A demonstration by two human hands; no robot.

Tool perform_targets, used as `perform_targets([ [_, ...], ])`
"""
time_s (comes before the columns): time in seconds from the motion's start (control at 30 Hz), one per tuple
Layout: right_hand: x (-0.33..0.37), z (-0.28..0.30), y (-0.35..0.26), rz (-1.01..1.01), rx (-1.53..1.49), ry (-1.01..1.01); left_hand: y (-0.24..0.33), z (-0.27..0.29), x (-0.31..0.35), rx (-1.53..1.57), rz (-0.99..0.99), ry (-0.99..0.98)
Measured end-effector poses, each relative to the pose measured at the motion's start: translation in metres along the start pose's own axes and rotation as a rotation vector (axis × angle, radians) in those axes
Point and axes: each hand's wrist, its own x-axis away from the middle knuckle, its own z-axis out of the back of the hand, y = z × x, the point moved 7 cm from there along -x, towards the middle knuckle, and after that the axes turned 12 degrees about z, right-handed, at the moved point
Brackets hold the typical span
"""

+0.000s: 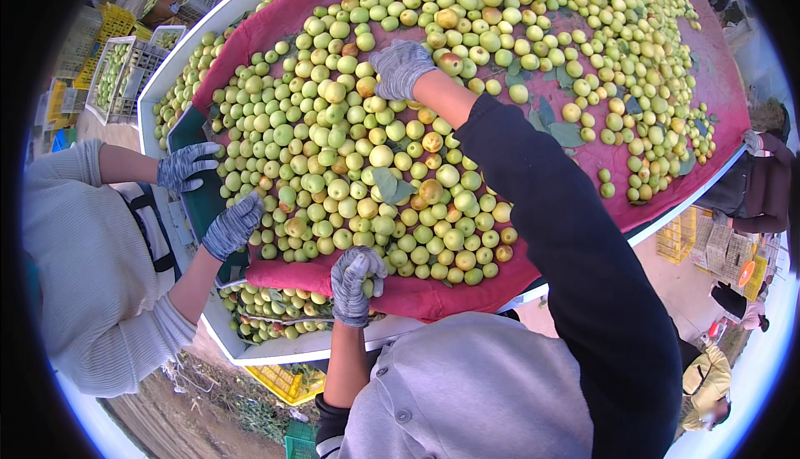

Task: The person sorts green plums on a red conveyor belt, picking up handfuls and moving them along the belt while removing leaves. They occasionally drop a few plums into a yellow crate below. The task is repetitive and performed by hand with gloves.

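A wide sorting table lined with red cloth (592,155) is heaped with small round green fruit (333,138) that look like jujubes, some blushed yellow or brown. My left hand (358,282), in a grey striped glove, is at the near edge of the cloth. Its fingers are curled closed, and a green fruit shows at them. My right hand (402,69), gloved alike, reaches far across and down onto the fruit. Its fingertips are hidden, so its grip is unclear. Loose leaves (390,185) lie on the fruit between my hands.
At left a co-worker's gloved hands (233,225) are beside a dark green chute (197,196). More fruit fills a white-rimmed trough (229,338) along the near edge. Crates (112,75) stand at far left, and a yellow crate (287,382) sits below. Other people (754,180) are at right.
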Motion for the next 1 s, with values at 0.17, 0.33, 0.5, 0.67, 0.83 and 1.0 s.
perform_targets([
  [0.17, 0.089, 0.014, -0.073, 0.327, -0.479, 0.175, 0.002, -0.036, -0.018, 0.734, 0.13, -0.305],
  [0.33, 0.125, 0.035, 0.003, 0.146, -0.563, 0.465, 0.004, -0.045, -0.02, 0.953, 0.133, -0.439],
  [0.5, 0.112, 0.011, 0.118, -0.325, -0.049, 0.255, -0.002, -0.047, -0.013, 0.971, 0.151, -0.556],
  [0.67, 0.103, -0.018, 0.117, -0.28, -0.216, 0.071, -0.006, -0.045, -0.006, 0.998, 0.178, -0.565],
  [0.83, 0.123, -0.01, 0.108, -0.283, -0.315, 0.119, -0.004, -0.029, 0.008, 1.037, 0.135, -0.543],
  [1.0, 0.091, -0.007, 0.065, -0.091, -0.211, 0.186, -0.013, -0.03, 0.009, 1.123, 0.18, -0.555],
])
